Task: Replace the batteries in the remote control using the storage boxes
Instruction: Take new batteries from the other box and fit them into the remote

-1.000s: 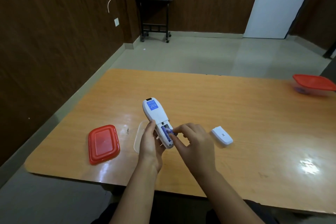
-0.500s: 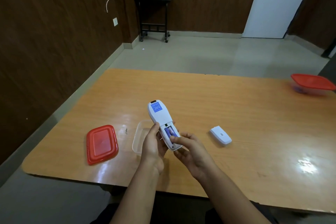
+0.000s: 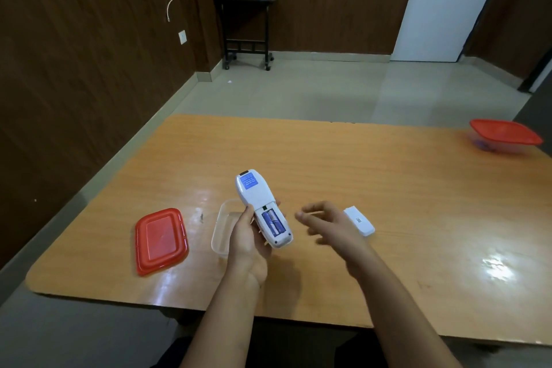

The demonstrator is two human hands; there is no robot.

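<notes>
My left hand (image 3: 246,243) holds the white remote control (image 3: 258,202) back side up, above the table. Its battery bay is uncovered and two blue batteries (image 3: 272,222) lie side by side in it. My right hand (image 3: 327,228) hovers blurred to the right of the remote, fingers apart and holding nothing. The white battery cover (image 3: 358,220) lies on the table just beyond that hand. A clear storage box (image 3: 222,227) without its lid sits behind my left hand, and its red lid (image 3: 161,240) lies to the left.
A second clear box with a red lid (image 3: 504,134) stands at the table's far right edge (image 3: 507,158). The orange wooden table (image 3: 358,164) ends close to my body. Beyond it are a tiled floor, a black side table (image 3: 246,27) and a white door (image 3: 448,3).
My right hand has left the battery bay and moved right toward the battery cover, fingers spread. Both batteries now show in the bay. My left hand has tilted the remote slightly.
</notes>
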